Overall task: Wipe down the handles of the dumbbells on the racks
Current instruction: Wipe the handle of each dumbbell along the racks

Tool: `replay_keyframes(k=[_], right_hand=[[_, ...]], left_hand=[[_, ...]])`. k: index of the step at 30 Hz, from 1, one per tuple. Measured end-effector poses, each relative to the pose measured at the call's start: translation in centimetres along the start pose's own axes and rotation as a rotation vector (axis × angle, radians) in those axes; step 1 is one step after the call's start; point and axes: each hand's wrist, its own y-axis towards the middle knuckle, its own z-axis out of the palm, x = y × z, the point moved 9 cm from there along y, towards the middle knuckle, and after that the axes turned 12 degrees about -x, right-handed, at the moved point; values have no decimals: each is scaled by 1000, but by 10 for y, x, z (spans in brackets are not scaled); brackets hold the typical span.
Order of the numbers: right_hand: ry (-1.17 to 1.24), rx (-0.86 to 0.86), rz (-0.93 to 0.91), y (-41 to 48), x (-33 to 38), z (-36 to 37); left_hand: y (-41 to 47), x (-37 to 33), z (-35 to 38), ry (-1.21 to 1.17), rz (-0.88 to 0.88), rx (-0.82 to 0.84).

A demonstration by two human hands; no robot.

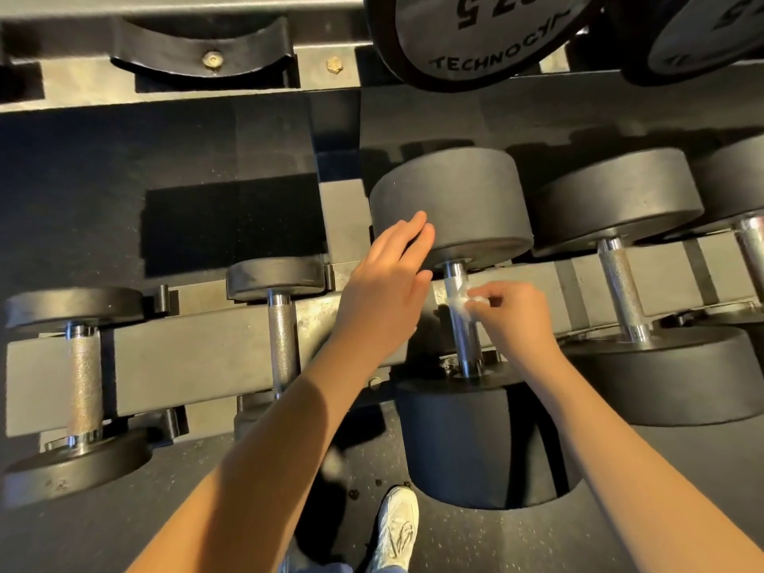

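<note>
A large black dumbbell (452, 204) lies on the lower rack (198, 357) in the middle of the head view, its chrome knurled handle (463, 337) running toward me. My right hand (508, 316) pinches a small white wipe (475, 300) against the upper part of that handle. With straight fingers, my left hand (388, 283) rests on the near edge of the dumbbell's far head, just left of the handle.
Two smaller dumbbells (281, 324) (82, 378) lie on the rack to the left, larger ones (620, 291) to the right. An upper shelf holds a labelled dumbbell (475, 39) and a bare cradle (202, 47). My white shoe (397, 527) stands on the dark floor below.
</note>
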Motion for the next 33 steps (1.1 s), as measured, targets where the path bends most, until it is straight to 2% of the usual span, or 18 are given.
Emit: replay_keyframes(k=[5,9,12,16,20,24,28,31,33], right_hand=[[-213,249,56,-14,-9,1],[-337,319,97,-20,-15,5],[-325,242,91,-12,-11,4],[-64,20,43,13,4,-3],[43,-73,5,25,9,0],[16,-18,9,16,1,0],[-245,175,48,-3,-16,3],[-386,212,-29,-17,-16,-2],[-435,237,-19,-22,-19,-2]], left_hand=[[1,0,-2,0,-5,-7],[1,2,2,-7,-26,27],[2,3,3,-14,-39,46],[2,3,3,-29,-48,70],[1,4,5,-47,-64,73],[0,5,7,-72,-81,43],[-2,4,8,-103,-99,20],[-2,3,6,-111,-95,7],[-3,3,6,-114,-91,1]])
